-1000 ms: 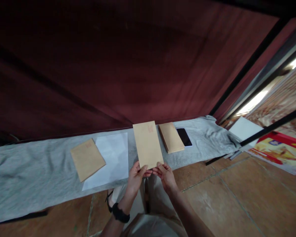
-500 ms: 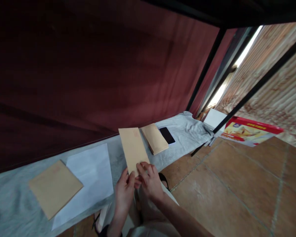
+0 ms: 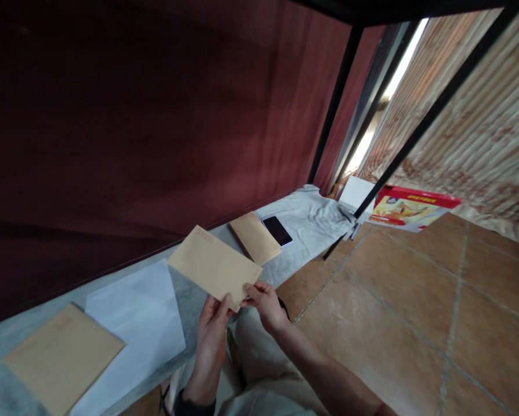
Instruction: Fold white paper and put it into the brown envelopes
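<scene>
Both hands hold a brown envelope above the grey cloth, tilted with its long side running left to right. My left hand pinches its near edge from below. My right hand grips the near right corner. A white sheet of paper lies on the cloth just left of the hands, and another brown envelope lies at its left end. A stack of brown envelopes rests beyond the held one, with a black phone beside it.
A dark red curtain hangs behind the cloth. Black metal frame bars cross at the right. A red and yellow box and a white board lie on the tiled floor at the right.
The held envelope has turned from pointing away from me to lying slantwise left to right. My view has swung to the right, so the cloth and papers sit lower left.
</scene>
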Demonstrator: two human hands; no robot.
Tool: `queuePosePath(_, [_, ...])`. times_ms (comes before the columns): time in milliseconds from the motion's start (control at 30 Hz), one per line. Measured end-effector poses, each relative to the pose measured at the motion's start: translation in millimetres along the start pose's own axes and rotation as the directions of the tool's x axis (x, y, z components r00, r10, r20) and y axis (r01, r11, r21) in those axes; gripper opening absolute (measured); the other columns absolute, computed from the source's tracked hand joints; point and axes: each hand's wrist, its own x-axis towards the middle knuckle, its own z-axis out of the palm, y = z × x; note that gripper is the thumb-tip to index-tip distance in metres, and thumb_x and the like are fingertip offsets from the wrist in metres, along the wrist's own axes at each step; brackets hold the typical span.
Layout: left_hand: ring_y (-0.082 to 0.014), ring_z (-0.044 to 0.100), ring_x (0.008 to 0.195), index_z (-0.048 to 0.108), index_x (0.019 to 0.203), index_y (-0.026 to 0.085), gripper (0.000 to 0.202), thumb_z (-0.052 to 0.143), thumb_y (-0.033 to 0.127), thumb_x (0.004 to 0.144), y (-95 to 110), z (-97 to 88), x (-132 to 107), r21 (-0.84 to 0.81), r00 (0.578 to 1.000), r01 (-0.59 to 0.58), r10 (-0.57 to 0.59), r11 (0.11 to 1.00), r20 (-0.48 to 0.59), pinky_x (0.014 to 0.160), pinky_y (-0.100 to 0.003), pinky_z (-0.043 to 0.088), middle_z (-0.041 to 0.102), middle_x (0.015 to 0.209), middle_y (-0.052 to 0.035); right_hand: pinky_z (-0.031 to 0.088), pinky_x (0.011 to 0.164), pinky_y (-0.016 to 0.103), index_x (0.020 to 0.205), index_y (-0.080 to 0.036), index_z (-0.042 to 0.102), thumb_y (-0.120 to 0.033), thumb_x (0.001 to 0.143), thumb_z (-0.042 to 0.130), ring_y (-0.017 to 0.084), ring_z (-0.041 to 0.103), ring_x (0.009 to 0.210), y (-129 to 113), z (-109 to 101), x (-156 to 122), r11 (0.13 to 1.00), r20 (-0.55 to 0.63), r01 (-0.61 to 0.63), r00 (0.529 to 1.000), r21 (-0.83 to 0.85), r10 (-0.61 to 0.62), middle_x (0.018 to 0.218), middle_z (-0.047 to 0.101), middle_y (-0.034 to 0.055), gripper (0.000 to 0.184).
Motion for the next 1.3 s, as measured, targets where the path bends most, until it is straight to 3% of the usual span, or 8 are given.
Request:
queuePosePath(100, [-0.0168,0.069,0.083,0.068,0.102,0.017,0.054,0.089,0.044,0.061,1,4.4,16,0.008,1.0,-0.018,0.018,1.0,-0.014,0.07,-0.024,0.054,0.076,0.103,-0.0068,0.053,0.061,0.026,0.092,-0.019,0.074,-0.052,0.08,0.071,0.014,0.059,0.064,1,-21,16,0.998,-0.024,0.022,0.999,-0.052,-0.023,0.08,0.068,0.0014,0.035])
queuePosePath(167, [-0.0143,0.067,0.076,0.069,0.095,0.016,0.051,0.089,0.043,0.057,5,6.4,33,0.041,0.999,-0.03,0.032,0.999,-0.045,0.064,-0.021,0.05,0.076,0.094,-0.0052,0.051,0.06,0.026,0.102,-0.021,0.074,-0.049,0.084,0.065,0.015,0.059,0.067,-7,-46,33,0.966,-0.12,0.119,0.981,-0.228,-0.149,0.089,0.07,0.003,0.035])
queuePosePath(300, [-0.0126,0.063,0.07,0.069,0.09,0.015,0.047,0.087,0.04,0.055,15,25.1,72,0.128,0.998,-0.056,0.052,0.99,0.034,0.06,-0.021,0.045,0.074,0.086,-0.0039,0.051,0.089,0.034,0.102,-0.019,0.074,-0.038,0.09,0.056,0.022,0.064,0.097,-33,-105,72,0.729,-0.237,0.236,0.844,-0.642,-0.481,0.105,0.072,0.0086,0.029])
queuePosePath(467, [-0.0108,0.059,0.065,0.068,0.089,0.014,0.043,0.083,0.034,0.054,9,76.5,119,0.197,0.992,-0.076,0.056,0.977,0.109,0.055,-0.02,0.041,0.071,0.079,-0.0018,0.048,0.098,0.038,0.109,-0.015,0.074,-0.034,0.095,0.043,0.024,0.065,0.105,-50,-145,107,0.558,-0.191,0.151,0.841,-0.816,-0.506,0.11,0.072,0.0133,0.039])
queuePosePath(667, [-0.0109,0.058,0.057,0.062,0.078,0.015,0.041,0.083,0.032,0.047,-12,105.9,161,0.256,0.995,-0.051,0.026,0.965,0.099,0.05,-0.02,0.04,0.068,0.069,-0.0004,0.051,0.089,0.033,0.109,-0.017,0.076,-0.034,0.095,0.047,0.022,0.067,0.094,-42,-147,125,0.52,-0.147,0.135,0.873,-0.843,-0.465,0.105,0.073,0.0112,0.036])
queuePosePath(1033, [-0.0128,0.061,0.056,0.059,0.09,0.016,0.04,0.08,0.031,0.059,-49,90.1,172,0.423,0.997,-0.076,0.074,0.903,0.022,0.053,-0.023,0.045,0.066,0.067,0.0013,0.05,0.083,0.03,0.103,-0.018,0.077,-0.03,0.093,0.046,0.02,0.063,0.086,-38,-146,129,0.473,-0.066,0.15,0.91,-0.868,-0.41,0.097,0.071,0.0081,0.035])
queuePosePath(1200, [-0.0147,0.062,0.058,0.059,0.109,0.017,0.051,0.08,0.022,0.062,-53,83.5,171,0.516,0.992,-0.084,0.122,0.852,-0.04,0.059,-0.024,0.046,0.062,0.064,0.0052,0.05,0.083,0.032,0.105,-0.015,0.076,-0.033,0.091,0.047,0.022,0.064,0.089,-31,-145,127,0.516,-0.077,0.164,0.907,-0.841,-0.414,0.099,0.07,0.0112,0.038])
queuePosePath(1300, [-0.0171,0.065,0.065,0.059,0.12,0.015,0.054,0.075,0.017,0.068,-48,83.2,167,0.654,0.988,-0.096,0.149,0.751,-0.026,0.064,-0.025,0.046,0.064,0.066,0.0035,0.051,0.082,0.033,0.105,-0.015,0.076,-0.037,0.092,0.047,0.022,0.064,0.088,-26,-145,125,0.546,-0.066,0.196,0.904,-0.815,-0.423,0.098,0.07,0.0117,0.039])
